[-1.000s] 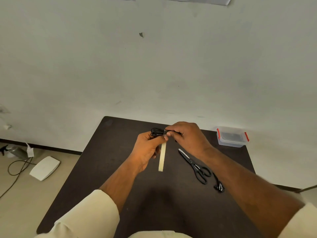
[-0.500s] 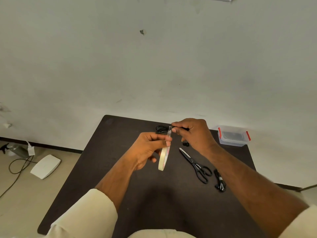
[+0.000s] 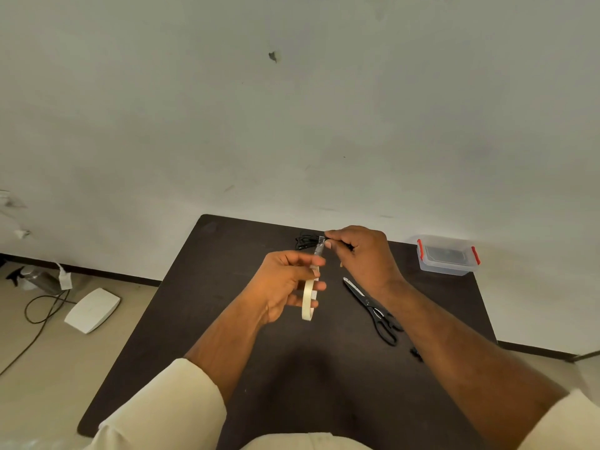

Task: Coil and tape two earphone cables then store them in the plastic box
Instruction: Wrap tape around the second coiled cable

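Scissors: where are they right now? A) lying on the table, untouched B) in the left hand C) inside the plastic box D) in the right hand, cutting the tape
A: the scissors lie flat on the table beside the right forearm, while the left hand holds the tape roll and the right hand pinches the coiled cable.

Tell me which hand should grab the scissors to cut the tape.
Probably the right hand. The scissors lie just beneath its wrist, but it first has to release the coiled cable. The left hand grips the tape roll and sits farther away.
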A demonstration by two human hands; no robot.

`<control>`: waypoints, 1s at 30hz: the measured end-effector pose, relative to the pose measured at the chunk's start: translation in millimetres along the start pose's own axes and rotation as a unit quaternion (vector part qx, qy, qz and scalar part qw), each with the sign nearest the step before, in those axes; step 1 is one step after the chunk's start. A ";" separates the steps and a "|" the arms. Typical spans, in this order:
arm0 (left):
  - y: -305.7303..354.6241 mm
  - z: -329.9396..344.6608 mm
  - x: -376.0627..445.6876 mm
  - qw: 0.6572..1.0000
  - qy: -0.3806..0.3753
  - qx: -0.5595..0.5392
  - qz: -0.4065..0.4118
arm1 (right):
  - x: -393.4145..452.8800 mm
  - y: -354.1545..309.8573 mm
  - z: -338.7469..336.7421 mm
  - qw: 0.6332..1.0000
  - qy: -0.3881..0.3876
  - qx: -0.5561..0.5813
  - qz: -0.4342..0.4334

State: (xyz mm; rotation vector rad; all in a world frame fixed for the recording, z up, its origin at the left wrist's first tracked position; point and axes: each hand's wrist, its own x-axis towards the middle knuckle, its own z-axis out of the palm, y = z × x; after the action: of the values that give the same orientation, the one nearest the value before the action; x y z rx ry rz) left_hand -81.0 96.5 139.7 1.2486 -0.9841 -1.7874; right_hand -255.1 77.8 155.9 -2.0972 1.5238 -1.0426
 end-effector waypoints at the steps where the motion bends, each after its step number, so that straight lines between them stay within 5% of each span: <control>1: -0.2 1.9 0.4 1.000 0.016 -0.005 0.003 | -0.8 -0.9 2.4 0.999 0.003 0.031 0.030; 9: -11.6 10.6 2.1 0.989 0.086 0.013 0.121 | 6.6 -16.4 1.6 0.913 0.012 0.347 0.215; 16: -13.8 10.6 0.7 0.974 0.113 -0.019 0.197 | 10.5 -22.8 -12.1 0.765 -0.148 0.513 0.360; 19: -16.4 12.0 -0.2 0.968 0.126 -0.026 0.217 | 10.8 -22.1 -15.9 0.736 -0.195 0.518 0.389; 24: -24.0 17.2 -3.7 0.948 0.180 -0.027 0.262 | 8.8 -23.2 -14.3 0.782 -0.205 0.463 0.362; 30: -25.5 13.7 -2.7 0.941 0.197 -0.051 0.271 | 6.6 -33.6 -7.7 0.929 -0.203 0.241 0.191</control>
State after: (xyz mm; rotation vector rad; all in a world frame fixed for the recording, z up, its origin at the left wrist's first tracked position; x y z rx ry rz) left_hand -97.0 112.5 121.3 1.0784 -0.8801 -1.0957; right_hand -237.3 85.0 185.3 -1.4809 1.2399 -0.6903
